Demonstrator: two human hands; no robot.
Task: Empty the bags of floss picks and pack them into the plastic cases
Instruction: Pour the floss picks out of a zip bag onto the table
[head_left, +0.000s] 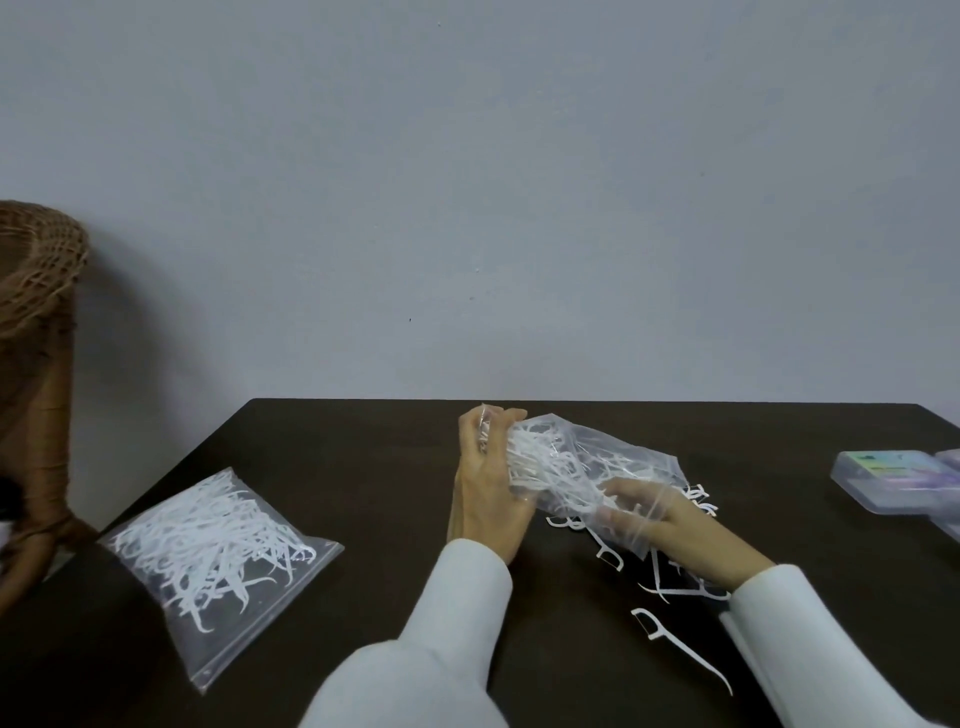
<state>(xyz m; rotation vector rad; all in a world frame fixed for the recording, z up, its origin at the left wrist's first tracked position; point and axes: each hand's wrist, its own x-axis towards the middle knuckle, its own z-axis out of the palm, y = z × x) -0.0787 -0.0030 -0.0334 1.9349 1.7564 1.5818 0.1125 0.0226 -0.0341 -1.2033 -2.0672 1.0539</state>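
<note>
Above the middle of the dark table (363, 467), my left hand (485, 493) grips the closed end of a clear plastic bag (587, 467) that still holds white floss picks. My right hand (649, 514) is inside the bag's open end, its fingers seen through the plastic and curled around picks. Several loose floss picks (675, 644) lie on the table beneath and in front of my right hand. A second bag of floss picks (218, 551) lies flat at the left. Clear plastic cases (893, 480) sit at the right edge.
A wicker chair (36, 364) stands beyond the table's left corner. A plain grey wall (467, 208) rises right behind the table's far edge. White sleeves cover both my forearms.
</note>
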